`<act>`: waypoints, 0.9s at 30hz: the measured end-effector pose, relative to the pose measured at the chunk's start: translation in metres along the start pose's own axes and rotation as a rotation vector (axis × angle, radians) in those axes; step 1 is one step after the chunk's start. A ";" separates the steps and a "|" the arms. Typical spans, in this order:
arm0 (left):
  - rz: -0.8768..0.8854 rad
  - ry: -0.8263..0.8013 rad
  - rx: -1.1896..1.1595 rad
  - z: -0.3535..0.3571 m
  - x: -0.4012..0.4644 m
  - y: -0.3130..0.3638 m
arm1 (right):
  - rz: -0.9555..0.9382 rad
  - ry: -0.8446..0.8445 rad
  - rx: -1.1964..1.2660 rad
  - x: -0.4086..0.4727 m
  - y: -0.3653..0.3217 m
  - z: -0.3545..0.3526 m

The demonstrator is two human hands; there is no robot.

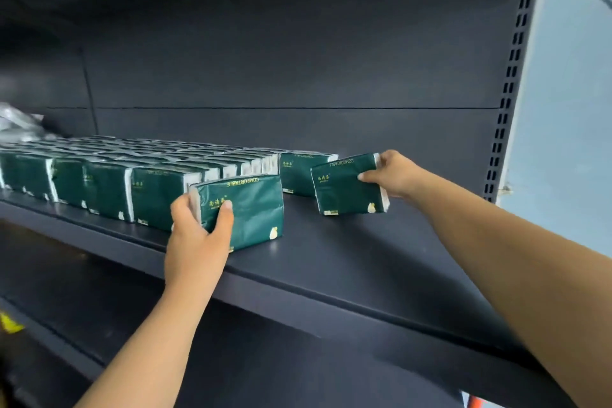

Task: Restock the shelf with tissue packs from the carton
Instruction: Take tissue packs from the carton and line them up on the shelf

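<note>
The left hand [195, 238] is nearest, at the front lip of the dark grey metal shelf [347, 262]. Its fingers are clamped round the left end of a dark green plastic-wrapped tissue pack [246, 209], thumb on the printed face. That pack stands upright at the right end of the front row of green packs [99, 182]. To seat it well, I would slide it left until it is flush with its neighbour, faces aligned.

Further back and to the right of that pack, the right hand [394, 172] pinches the right end of a second green tissue pack [347, 185], which leans slightly on the shelf. It wants straightening, then pushing left toward the rear row's end pack [301, 172].

Count: 2 hands, 2 packs held, about 5 front-row faces visible; the rows behind blur, so their total is unclear. The carton is out of view.
</note>
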State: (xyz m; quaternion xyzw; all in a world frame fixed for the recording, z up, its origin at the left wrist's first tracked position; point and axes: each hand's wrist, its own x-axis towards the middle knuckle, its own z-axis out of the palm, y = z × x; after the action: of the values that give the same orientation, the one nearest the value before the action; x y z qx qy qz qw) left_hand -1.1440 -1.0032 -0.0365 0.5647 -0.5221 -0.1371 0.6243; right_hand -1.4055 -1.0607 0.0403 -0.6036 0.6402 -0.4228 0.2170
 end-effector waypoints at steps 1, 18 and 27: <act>-0.007 0.023 0.028 0.002 0.001 -0.001 | -0.007 0.004 -0.025 0.008 -0.002 0.006; -0.005 0.124 0.085 0.008 0.000 -0.007 | 0.014 0.105 -0.050 0.066 -0.014 0.097; -0.024 0.071 0.155 0.006 0.001 -0.006 | 0.088 0.106 -0.029 0.060 -0.017 0.096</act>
State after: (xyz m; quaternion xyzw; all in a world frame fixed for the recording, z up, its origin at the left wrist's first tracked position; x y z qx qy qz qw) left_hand -1.1458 -1.0090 -0.0418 0.6220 -0.5019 -0.0836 0.5952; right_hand -1.3308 -1.1435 0.0152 -0.5548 0.6826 -0.4351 0.1924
